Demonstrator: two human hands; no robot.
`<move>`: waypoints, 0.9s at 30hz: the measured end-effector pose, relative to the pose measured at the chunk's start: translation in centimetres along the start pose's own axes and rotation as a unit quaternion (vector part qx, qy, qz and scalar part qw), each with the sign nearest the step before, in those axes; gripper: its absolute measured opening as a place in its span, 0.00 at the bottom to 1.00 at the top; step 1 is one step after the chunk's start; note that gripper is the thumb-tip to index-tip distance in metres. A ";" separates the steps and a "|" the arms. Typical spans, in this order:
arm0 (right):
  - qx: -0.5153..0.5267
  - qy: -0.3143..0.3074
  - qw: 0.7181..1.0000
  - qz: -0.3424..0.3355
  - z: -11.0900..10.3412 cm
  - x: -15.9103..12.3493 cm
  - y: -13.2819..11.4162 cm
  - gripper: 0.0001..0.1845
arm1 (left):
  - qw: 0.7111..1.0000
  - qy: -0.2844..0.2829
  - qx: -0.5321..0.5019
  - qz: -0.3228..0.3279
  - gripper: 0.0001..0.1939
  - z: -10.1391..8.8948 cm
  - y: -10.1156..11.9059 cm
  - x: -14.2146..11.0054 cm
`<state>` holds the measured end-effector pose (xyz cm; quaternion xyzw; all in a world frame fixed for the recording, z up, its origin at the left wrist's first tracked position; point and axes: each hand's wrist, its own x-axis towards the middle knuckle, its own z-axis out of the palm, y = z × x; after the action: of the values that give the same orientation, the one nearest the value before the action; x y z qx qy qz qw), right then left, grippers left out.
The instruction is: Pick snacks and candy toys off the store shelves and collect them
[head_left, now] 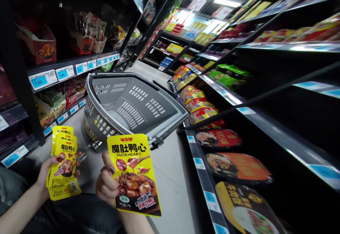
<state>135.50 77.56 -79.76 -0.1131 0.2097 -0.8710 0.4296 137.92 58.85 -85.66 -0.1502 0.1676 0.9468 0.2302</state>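
My left hand [45,172] grips a small fanned stack of yellow duck heart snack packets [65,173] at the lower left, their printed fronts facing me. In my right hand [107,184] is a single yellow duck heart packet [138,177], held upright by its left edge between thumb and fingers. This packet looks larger because it is nearer the camera. Just beyond both hands, a grey plastic shopping basket [103,120] with slotted walls stands on the floor. Nothing shows inside the part of the basket that I can see.
A shelf [61,73] with price tags and boxed snack packets [46,46] runs along the left. On the right, another shelf rack [228,97] carries bagged noodles [202,108] and boxed meals [247,209]. Pale tiled floor [175,188] lies between them. My bent knees are at the bottom.
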 end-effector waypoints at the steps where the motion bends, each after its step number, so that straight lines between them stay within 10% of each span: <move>1: 0.002 -0.004 1.000 -0.002 0.1 0.0 0.0 0.20 | 1.000 0.009 -0.009 0.004 0.23 0.0 0.0 0.0; 10: 0.026 -0.054 0.997 -0.044 -1.6 0.2 0.4 0.16 | 0.999 0.005 -0.035 -0.001 0.21 -0.3 -0.1 0.2; 18: -0.224 0.289 0.912 -0.185 1.0 0.0 0.4 0.16 | 0.999 0.007 -0.033 0.008 0.20 -0.5 -0.1 0.3; 27: -0.320 0.315 0.861 -0.239 -0.1 1.0 0.4 0.17 | 0.999 -0.006 -0.031 -0.020 0.17 -1.0 0.0 0.4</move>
<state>135.13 76.62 -79.98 -0.0105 0.5672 -0.8214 0.0592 137.84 58.60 -86.72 -0.1551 0.1339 0.9476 0.2452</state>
